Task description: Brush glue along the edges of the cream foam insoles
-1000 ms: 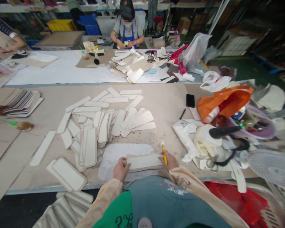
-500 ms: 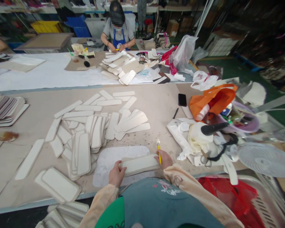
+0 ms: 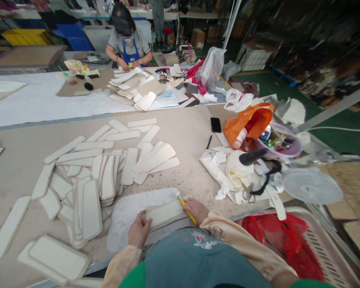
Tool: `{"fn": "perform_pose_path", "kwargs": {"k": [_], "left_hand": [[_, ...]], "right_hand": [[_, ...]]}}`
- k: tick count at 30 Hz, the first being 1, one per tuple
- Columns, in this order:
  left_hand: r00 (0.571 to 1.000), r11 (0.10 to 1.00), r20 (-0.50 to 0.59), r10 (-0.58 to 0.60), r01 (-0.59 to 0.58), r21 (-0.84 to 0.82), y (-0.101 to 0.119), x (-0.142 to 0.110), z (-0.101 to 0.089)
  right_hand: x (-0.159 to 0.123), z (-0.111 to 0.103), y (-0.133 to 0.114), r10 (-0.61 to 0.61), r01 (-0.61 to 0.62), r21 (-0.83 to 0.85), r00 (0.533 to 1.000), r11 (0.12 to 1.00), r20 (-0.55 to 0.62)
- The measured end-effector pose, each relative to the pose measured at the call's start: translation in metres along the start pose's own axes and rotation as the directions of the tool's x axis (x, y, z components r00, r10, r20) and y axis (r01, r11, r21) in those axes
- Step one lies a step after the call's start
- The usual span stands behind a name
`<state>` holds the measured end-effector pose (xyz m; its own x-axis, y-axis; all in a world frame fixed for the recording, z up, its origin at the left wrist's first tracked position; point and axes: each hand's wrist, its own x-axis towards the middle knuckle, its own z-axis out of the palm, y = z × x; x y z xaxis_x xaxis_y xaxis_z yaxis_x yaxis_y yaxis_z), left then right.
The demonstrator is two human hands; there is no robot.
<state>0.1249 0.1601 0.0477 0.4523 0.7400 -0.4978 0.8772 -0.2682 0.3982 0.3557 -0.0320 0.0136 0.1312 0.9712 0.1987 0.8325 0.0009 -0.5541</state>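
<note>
My left hand (image 3: 139, 230) grips the left end of a rounded, cream-coloured strip (image 3: 165, 214), thumb on top. It seems to lie on one or more similar strips, over a white sheet (image 3: 123, 212) on the table. In my right hand (image 3: 197, 210) is a yellow-handled brush (image 3: 184, 203), its whitish tip pointing up and left near the strip's far right corner. Whether the tip touches the strip I cannot tell. Left of the sheet lies a loose heap of cream strips (image 3: 91, 208), and a fanned group of strips (image 3: 159, 158) lies beyond it.
Wider cream pieces (image 3: 60, 256) lie at the near left edge. At right are a black phone (image 3: 216, 125), an orange bag (image 3: 249, 124), a white container (image 3: 238, 166), a fan (image 3: 312, 186) and a basket (image 3: 315, 236) with red material. A co-worker (image 3: 129, 44) sits across the table.
The view has turned right, so the surroundings sit further left. My right hand has swung the brush from upright at the strip's right end to a leftward tilt. My left hand keeps its hold.
</note>
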Motion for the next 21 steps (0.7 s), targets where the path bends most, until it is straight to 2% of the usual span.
{"fn": "perform_pose_path", "kwargs": {"k": [3, 6, 9, 13, 21], "left_hand": [[1.0, 1.0, -0.006, 0.003, -0.003, -0.003, 0.001, -0.001, -0.001], [1.0, 1.0, -0.015, 0.002, -0.002, -0.003, 0.002, -0.002, -0.001], [1.0, 1.0, -0.024, 0.013, -0.014, -0.007, 0.002, -0.002, 0.0], [0.999, 1.0, -0.029, 0.021, -0.022, -0.008, 0.0, -0.002, 0.001], [0.999, 1.0, -0.033, 0.023, -0.023, 0.017, 0.003, -0.004, 0.0]], "right_hand": [[-0.016, -0.009, 0.013, 0.157, -0.158, 0.003, 0.983, 0.987, -0.094], [-0.026, -0.017, 0.019, 0.34, -0.34, 0.032, 0.92, 0.94, -0.196], [-0.023, -0.017, 0.019, 0.453, -0.446, 0.082, 0.862, 0.891, -0.227], [-0.009, -0.012, 0.016, 0.491, -0.474, 0.127, 0.844, 0.871, -0.216], [-0.001, -0.018, 0.012, 0.435, -0.414, 0.136, 0.864, 0.9, -0.251]]}}
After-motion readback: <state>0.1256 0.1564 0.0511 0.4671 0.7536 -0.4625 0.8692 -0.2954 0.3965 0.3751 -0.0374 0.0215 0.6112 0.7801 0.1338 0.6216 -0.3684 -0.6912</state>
